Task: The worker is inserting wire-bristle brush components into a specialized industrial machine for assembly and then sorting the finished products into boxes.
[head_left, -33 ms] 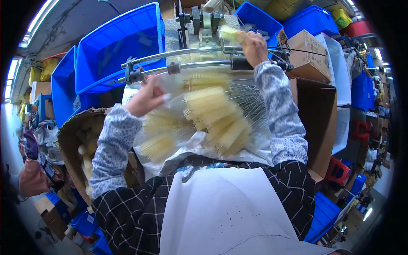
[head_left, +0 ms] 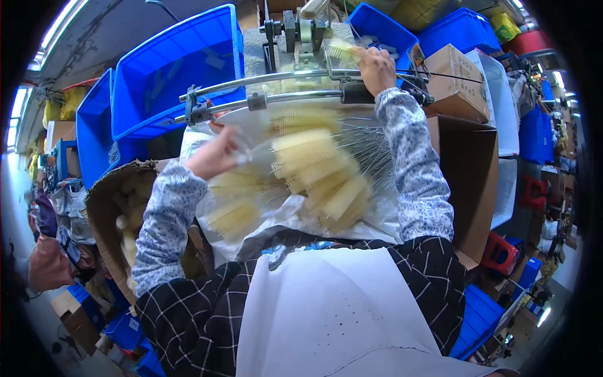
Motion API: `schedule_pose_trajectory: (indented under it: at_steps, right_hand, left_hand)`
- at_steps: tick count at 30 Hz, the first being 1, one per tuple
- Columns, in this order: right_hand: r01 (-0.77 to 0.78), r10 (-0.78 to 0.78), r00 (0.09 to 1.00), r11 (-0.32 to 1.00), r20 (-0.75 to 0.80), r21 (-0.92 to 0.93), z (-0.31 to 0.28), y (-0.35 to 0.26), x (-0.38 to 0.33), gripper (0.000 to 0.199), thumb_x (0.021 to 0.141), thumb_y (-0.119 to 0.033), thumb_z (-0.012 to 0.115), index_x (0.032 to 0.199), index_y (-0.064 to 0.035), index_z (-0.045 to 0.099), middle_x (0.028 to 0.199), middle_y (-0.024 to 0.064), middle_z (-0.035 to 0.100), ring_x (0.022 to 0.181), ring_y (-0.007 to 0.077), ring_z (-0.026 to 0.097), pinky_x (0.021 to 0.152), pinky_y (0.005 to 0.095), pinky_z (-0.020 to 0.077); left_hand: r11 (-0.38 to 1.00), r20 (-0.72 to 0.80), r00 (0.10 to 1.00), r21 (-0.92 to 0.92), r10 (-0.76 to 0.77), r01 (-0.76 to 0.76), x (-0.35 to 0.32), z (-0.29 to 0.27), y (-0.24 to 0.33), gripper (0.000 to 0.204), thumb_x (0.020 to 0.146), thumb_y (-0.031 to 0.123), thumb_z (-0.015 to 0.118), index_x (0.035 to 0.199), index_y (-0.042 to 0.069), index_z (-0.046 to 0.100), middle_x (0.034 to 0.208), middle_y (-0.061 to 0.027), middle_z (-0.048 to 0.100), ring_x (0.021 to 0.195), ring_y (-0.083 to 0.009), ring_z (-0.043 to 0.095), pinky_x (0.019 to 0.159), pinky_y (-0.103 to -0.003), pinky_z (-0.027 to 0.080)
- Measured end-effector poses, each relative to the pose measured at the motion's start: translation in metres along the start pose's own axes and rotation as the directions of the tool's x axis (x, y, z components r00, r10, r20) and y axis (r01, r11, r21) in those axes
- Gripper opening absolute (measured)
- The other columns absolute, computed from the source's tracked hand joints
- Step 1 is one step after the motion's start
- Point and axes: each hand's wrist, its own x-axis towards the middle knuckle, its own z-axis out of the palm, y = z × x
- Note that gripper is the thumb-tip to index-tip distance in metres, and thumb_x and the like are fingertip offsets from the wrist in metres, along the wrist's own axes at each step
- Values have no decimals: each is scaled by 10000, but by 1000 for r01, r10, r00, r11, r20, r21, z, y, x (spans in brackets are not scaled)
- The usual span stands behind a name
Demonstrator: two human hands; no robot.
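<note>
My right hand (head_left: 375,68) is raised at the machine (head_left: 306,47), its fingers pinched on a pale yellow bristle brush (head_left: 341,50). The brush points left from my fingertips, beside the machine head. My left hand (head_left: 217,154) hovers below the left end of the metal bars (head_left: 270,97), with fingers curled in and slightly blurred. Whether something small sits between them is hidden. Below the bars, several yellow brushes (head_left: 308,151) lie in a pile on white plastic sheeting (head_left: 270,229). Their thin wire stems (head_left: 370,147) fan out to the right, near my right forearm.
A large blue bin (head_left: 179,72) stands at the far left, and another blue bin (head_left: 386,31) behind my right hand. At my left is a torn cardboard box (head_left: 103,201) of pale pieces. An open cardboard box (head_left: 468,182) stands at my right.
My left hand has shifted slightly down and left, away from the bars. My right hand stays at the machine with the brush, which looks sharper now.
</note>
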Motion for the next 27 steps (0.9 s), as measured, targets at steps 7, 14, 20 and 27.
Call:
schedule_pose_trajectory:
  at_steps: [7,14,20,27]
  right_hand:
    - [-50,50,999,998,-4,-37,13,-7,9,305,743,-130,507,1026,-224,571,829,34,549,838,236,474,756,363,365]
    - [-11,11,1000,1000,-1,-10,17,-5,12,325,745,-126,510,1049,-229,562,837,27,546,836,235,473,759,363,360]
    - [19,-14,998,997,63,-72,29,7,24,377,783,-92,439,1088,-286,544,937,21,526,989,200,424,863,378,293]
    - [122,-126,992,984,-24,-130,28,21,27,397,764,-177,515,1157,-189,463,1116,7,467,1094,186,376,899,413,248]
  left_hand:
    - [944,205,936,228,-285,237,-29,18,-55,638,669,239,623,1214,109,319,1049,-201,513,999,-345,492,849,-369,395]
    - [945,288,900,95,-326,312,-27,-1,-46,464,687,113,580,1119,55,422,769,-96,519,722,-190,517,636,-293,408]
    - [866,157,975,-453,-157,213,-29,-34,-32,292,720,29,569,988,41,455,714,19,432,662,-70,422,645,-190,378]
    - [957,174,976,-238,-128,168,-37,-57,-6,315,676,21,567,974,44,467,764,15,432,709,-67,421,661,-190,368]
